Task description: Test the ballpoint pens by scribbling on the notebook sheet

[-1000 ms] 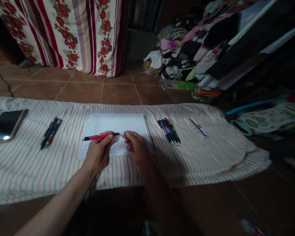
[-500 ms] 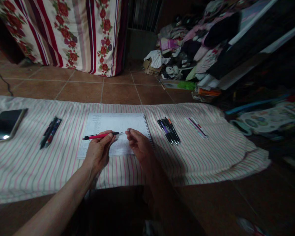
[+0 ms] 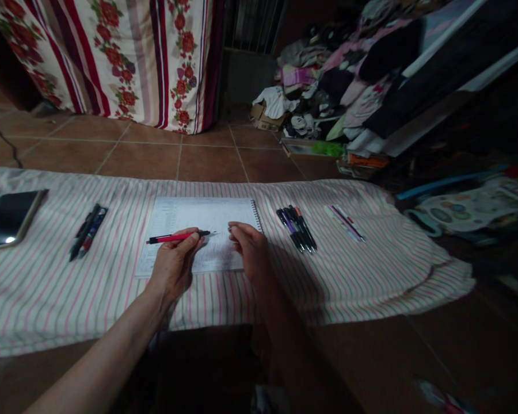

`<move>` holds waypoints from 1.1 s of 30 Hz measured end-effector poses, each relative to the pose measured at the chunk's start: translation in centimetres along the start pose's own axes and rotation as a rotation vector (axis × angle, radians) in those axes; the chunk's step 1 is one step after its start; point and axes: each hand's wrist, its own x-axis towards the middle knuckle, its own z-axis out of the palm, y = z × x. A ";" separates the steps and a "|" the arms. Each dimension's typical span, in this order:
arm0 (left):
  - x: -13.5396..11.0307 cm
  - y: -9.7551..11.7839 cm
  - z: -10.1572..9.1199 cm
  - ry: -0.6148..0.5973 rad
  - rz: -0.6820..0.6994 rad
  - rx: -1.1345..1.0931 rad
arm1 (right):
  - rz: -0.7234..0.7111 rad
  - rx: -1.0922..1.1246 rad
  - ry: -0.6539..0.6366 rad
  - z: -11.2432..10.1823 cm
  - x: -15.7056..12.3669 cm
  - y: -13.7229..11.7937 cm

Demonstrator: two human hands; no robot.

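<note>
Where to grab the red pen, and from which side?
Probably pinch the rear barrel of the red pen across its width, coming from above. It is slim and nearly level; its rear sticks out free to the left, while the left hand covers part of the front and the tip points toward the right hand.
</note>
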 end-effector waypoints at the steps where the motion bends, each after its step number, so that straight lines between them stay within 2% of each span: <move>1: 0.0 0.0 0.0 0.003 -0.002 0.002 | -0.070 -0.136 0.002 -0.4 0.3 0.1; 6: -0.2 0.2 0.0 0.007 -0.007 0.007 | -0.421 -0.808 0.053 -2.3 1.3 0.4; 8: -0.2 0.2 0.0 0.014 -0.008 0.009 | -0.474 -0.997 0.085 -2.6 1.1 0.5; 11: -0.3 0.1 0.0 0.010 -0.013 0.016 | -0.500 -1.141 0.114 -2.5 0.9 0.6; 21: -0.2 0.0 0.0 0.012 -0.026 0.028 | -0.503 -1.132 0.079 -2.1 1.5 1.2; 28: 0.1 -0.1 -0.2 0.009 -0.037 0.023 | -0.553 -1.094 0.038 -3.1 2.1 1.6; 33: 0.1 -0.2 -0.2 0.024 -0.042 0.025 | -0.558 -1.014 0.095 -3.3 2.2 1.1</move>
